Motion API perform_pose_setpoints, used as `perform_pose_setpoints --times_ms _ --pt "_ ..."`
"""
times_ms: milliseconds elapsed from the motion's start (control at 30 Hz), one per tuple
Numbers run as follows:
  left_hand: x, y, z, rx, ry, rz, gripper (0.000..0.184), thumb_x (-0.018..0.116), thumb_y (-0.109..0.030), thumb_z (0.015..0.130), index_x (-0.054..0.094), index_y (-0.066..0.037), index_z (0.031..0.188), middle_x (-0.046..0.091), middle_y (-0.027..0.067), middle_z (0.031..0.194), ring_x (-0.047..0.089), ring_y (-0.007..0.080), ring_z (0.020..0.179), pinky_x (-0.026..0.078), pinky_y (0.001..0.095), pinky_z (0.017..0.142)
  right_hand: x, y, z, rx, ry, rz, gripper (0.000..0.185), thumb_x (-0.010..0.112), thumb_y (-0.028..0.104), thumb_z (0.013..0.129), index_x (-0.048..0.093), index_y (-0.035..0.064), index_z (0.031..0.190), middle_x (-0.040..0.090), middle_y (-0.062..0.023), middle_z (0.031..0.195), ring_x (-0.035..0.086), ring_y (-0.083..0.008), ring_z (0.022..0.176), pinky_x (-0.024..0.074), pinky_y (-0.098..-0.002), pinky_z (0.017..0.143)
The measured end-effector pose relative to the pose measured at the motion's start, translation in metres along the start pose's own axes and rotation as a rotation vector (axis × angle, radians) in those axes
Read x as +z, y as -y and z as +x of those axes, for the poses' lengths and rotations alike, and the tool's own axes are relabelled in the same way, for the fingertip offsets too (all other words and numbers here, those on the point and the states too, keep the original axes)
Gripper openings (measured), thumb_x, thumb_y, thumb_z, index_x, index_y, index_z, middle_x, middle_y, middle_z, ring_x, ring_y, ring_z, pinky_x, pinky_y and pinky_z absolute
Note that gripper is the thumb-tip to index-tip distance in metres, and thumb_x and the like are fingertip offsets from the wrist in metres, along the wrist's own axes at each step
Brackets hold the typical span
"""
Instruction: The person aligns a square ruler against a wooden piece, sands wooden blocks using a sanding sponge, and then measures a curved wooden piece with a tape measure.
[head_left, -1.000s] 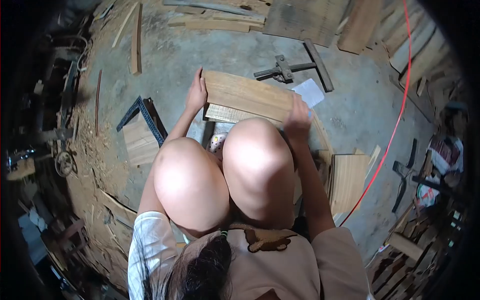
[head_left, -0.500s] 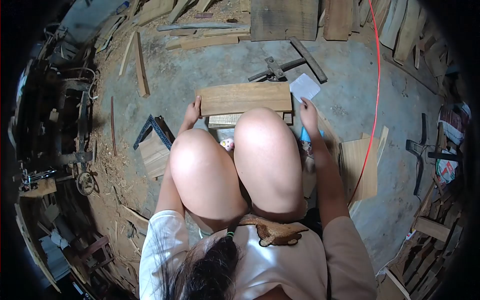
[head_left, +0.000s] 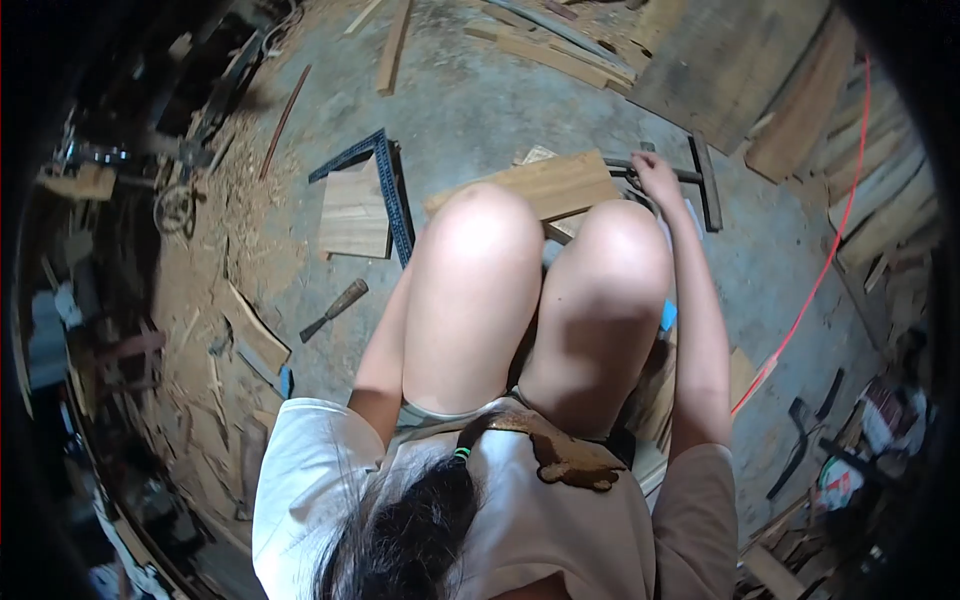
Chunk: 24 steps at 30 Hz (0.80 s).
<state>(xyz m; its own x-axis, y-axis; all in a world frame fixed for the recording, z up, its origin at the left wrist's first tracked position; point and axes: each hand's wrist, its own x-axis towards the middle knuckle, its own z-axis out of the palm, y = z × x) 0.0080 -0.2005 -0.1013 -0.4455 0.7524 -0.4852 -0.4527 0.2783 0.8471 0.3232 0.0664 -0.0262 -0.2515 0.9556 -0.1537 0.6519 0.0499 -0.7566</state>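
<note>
Across the floor in front of my knees lies a flat wooden board (head_left: pixel 570 188), tilted, with its near part hidden by my legs. Other wood pieces lie under it. My right hand (head_left: pixel 655 180) is past the board's right end, over a metal bar clamp (head_left: pixel 706 185). Its fingers are curled and look closed; whether they grip the clamp I cannot make out. My left forearm runs down behind my left knee, which hides the left hand. To the left, a dark blue triangular square (head_left: pixel 388 190) lies against a short wood block (head_left: pixel 352 212).
A chisel (head_left: pixel 335 310) lies on the floor at left, near wood shavings. A red cord (head_left: pixel 815 290) runs down the right side. Large planks (head_left: pixel 735 65) lie at the back. Part of a white sheet (head_left: pixel 696 212) shows behind my right forearm.
My view has turned, shifting the scene. My right hand has gone from beside the white sheet to the clamp. My left hand, earlier at the board's left end, has passed out of sight.
</note>
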Motion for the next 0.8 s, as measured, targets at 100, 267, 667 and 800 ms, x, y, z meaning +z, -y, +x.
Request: perform_pose_setpoints --times_ms 100,267,667,800 --pt "-0.003 -0.001 -0.018 0.102 -0.04 -0.103 0.056 0.053 -0.043 0.092 0.052 0.004 0.124 0.06 0.0168 0.118 0.058 0.026 0.108 0.044 0.0362 0.092 -0.017 0.075 0.01 -0.152 0.148 0.03 0.038 0.051 0.027 0.091 0.061 0.0017 0.117 0.066 -0.0162 0.107 0.063 -0.0229 0.099 0.0461 -0.0314 0.087" --pt "-0.043 -0.013 -0.034 0.296 -0.193 -0.154 0.054 0.063 -0.031 0.087 0.049 0.003 0.127 0.057 0.0135 0.122 0.053 0.0221 0.113 0.037 0.032 0.099 -0.014 0.181 -0.005 -0.316 0.37 -0.036 0.04 0.05 0.029 0.094 0.058 0.0012 0.122 0.066 -0.0114 0.103 0.061 -0.0165 0.094 0.0458 -0.0272 0.084" --pt "-0.218 0.035 -0.075 0.544 -1.005 -0.487 0.059 0.065 -0.028 0.085 0.044 0.002 0.131 0.053 0.0108 0.128 0.048 0.0219 0.119 0.035 0.0349 0.102 0.024 0.24 -0.024 -0.276 0.655 -0.401 0.042 0.049 0.032 0.097 0.055 0.0042 0.127 0.065 -0.0116 0.105 0.06 -0.0182 0.095 0.0465 -0.0307 0.087" --pt "-0.239 0.047 -0.062 0.604 -1.065 -0.467 0.06 0.064 -0.032 0.087 0.042 -0.002 0.134 0.051 0.0107 0.129 0.052 0.023 0.116 0.039 0.0358 0.1 0.035 0.227 -0.028 -0.258 0.615 -0.599 0.044 0.049 0.037 0.092 0.058 0.0079 0.124 0.062 -0.0208 0.116 0.058 -0.0325 0.113 0.0432 -0.0364 0.096"
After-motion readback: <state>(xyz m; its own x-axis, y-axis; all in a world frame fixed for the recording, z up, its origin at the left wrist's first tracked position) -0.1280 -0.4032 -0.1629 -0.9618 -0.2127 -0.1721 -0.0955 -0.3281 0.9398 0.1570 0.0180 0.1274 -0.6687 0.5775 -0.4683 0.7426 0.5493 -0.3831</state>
